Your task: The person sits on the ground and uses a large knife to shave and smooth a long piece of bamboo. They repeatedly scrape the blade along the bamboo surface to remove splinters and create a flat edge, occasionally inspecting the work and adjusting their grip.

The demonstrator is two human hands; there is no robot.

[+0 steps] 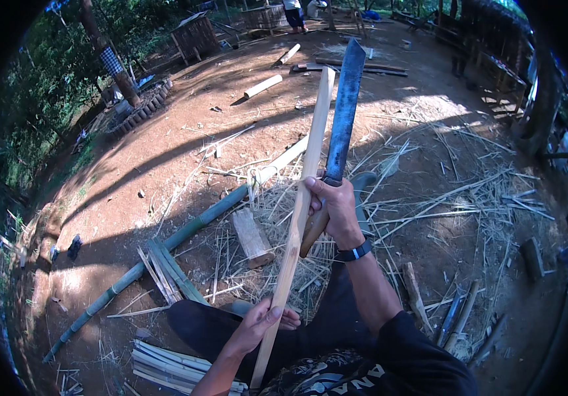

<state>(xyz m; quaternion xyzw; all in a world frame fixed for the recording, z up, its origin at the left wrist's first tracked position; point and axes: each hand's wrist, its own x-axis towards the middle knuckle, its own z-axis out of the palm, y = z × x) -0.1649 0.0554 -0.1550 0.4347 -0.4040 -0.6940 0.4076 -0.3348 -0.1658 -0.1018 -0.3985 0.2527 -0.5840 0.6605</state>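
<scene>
A long pale wooden stick (288,254) slants up from my lap, away from me. My left hand (257,325) is closed around its lower part, with the thumb along one side and fingers behind. In my right hand (335,204) is a machete (345,115), its dark, worn blade pointing up and away beside the stick. The brown handle shows below the fist. My right thumb also presses on the stick, so that hand steadies both. Beneath the stick, a short log (252,236) rests on the ground between my legs.
A long green bamboo pole (211,212) lies diagonally at the left. Split bamboo pieces (172,363) are stacked near my left leg. Shavings and thin strips (455,204) litter the dirt. Cut logs (263,86) lie farther off. A person (294,14) stands in the background.
</scene>
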